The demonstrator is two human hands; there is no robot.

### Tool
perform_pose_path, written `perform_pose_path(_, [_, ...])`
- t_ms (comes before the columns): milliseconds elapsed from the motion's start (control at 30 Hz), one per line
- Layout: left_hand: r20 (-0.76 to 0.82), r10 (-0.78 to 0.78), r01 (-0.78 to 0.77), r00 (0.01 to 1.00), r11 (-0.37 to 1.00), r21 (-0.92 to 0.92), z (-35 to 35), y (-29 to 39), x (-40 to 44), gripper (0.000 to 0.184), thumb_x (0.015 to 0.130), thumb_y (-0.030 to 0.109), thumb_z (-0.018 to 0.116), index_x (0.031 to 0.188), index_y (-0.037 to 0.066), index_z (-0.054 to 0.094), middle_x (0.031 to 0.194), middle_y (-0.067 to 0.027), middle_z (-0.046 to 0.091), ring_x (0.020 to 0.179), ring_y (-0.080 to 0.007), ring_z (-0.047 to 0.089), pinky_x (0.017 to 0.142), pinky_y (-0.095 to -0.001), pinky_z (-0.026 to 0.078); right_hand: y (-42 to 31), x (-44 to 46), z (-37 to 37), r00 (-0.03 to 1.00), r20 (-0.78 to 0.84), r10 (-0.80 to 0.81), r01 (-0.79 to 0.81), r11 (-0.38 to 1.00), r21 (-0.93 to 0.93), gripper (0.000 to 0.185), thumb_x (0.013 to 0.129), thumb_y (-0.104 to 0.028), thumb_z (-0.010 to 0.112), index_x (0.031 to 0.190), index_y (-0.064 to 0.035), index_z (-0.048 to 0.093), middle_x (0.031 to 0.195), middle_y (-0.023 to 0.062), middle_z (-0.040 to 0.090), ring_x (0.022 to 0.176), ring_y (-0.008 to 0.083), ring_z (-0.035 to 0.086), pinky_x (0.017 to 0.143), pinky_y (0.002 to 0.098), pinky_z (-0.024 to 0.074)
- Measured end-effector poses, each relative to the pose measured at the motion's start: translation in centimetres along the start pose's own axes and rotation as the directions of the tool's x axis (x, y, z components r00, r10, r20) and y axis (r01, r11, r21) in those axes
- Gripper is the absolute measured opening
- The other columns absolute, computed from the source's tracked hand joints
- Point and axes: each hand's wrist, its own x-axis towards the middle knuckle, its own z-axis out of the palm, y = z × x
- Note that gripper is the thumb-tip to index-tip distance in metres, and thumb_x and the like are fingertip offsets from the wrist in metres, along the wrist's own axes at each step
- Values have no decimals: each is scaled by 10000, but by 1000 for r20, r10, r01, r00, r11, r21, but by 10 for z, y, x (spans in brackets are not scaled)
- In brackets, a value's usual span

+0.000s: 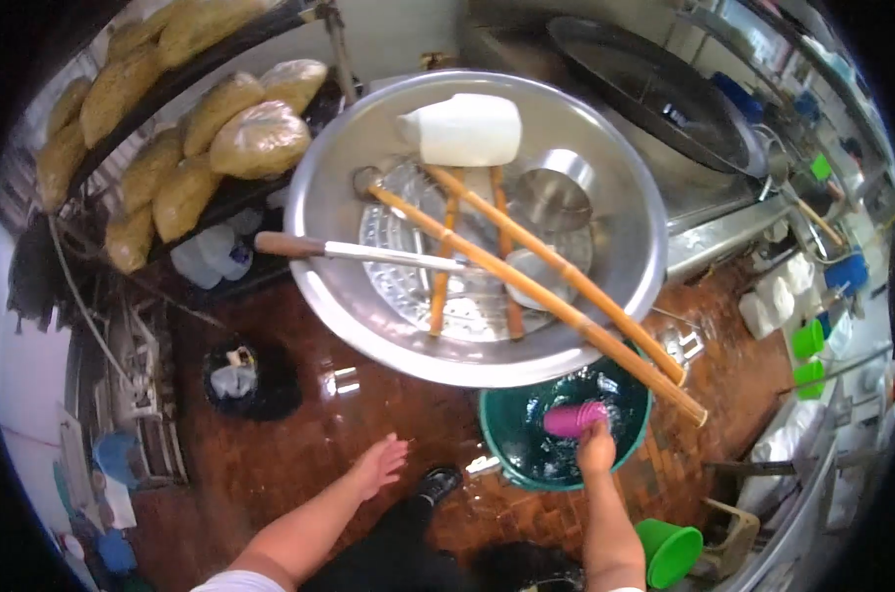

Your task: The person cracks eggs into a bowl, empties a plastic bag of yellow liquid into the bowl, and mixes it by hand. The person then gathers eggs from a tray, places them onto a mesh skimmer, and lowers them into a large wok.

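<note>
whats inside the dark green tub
What looks like water, with a pink cup in the right hand over or in it. The steel bowl covers the tub's far edge, so anything there is hidden.

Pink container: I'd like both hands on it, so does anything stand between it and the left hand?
Only the green tub's left rim lies between them in this view: the pink container, in the right hand, shows inside it, the empty left hand outside. Relative heights are unclear.

The brown tiled floor shines beside a shelf and a pale wall
</note>
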Motion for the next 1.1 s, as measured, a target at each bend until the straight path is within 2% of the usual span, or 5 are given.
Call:
perform_pose_path(267, [175,93,-30,980,944,-330,19,37,33,987,837,771,421,1508,62,272,1585,-160,214,1441,-353,221,1122,-578,223,-158,-19,-91,612,364,-703,746,665,30,76,787,-157,582,765,-101,627,782,122,677,758,307,666,700,447,518])
perform_pose_path(400, [142,168,-69,976,845,-530,33,38,66,938,840,673,550,1493,55,286,1506,-202,324,1353,-392,369,1069,-600,333,-256,-44,-111,466,458,-757,709,629,318,162,858,-251,603,843,-90,620,808,151,665,805,365,644,729,485,507])
perform_pose_path(567, [95,254,-105,963,673,-733,-8,28,99,383,811,-30,579,1176,84,561,1055,-109,615,985,-309,610,855,-502,510,-315,-69,-80,292,536,-793,644,577,502,269,895,-303,567,931,-39,605,914,214,671,855,392,656,761,506,517])
perform_pose_path(833, [127,331,-339,935,940,48,-110,13,120,328,840,72,560,1151,170,599,955,-94,646,861,-293,641,685,-462,534,-364,-86,-85,291,444,-848,697,506,509,175,906,-214,553,908,-41,579,895,173,657,882,368,641,774,484,506])
perform_pose_path(1100, [217,254,0,942,650,-760,-73,0,-37,517,940,518,434,1223,116,596,1235,-119,616,1141,-299,581,971,-489,475,-368,-103,-66,323,229,-918,668,392,632,157,890,-208,585,874,-54,556,907,127,625,887,326,619,784,453,499])
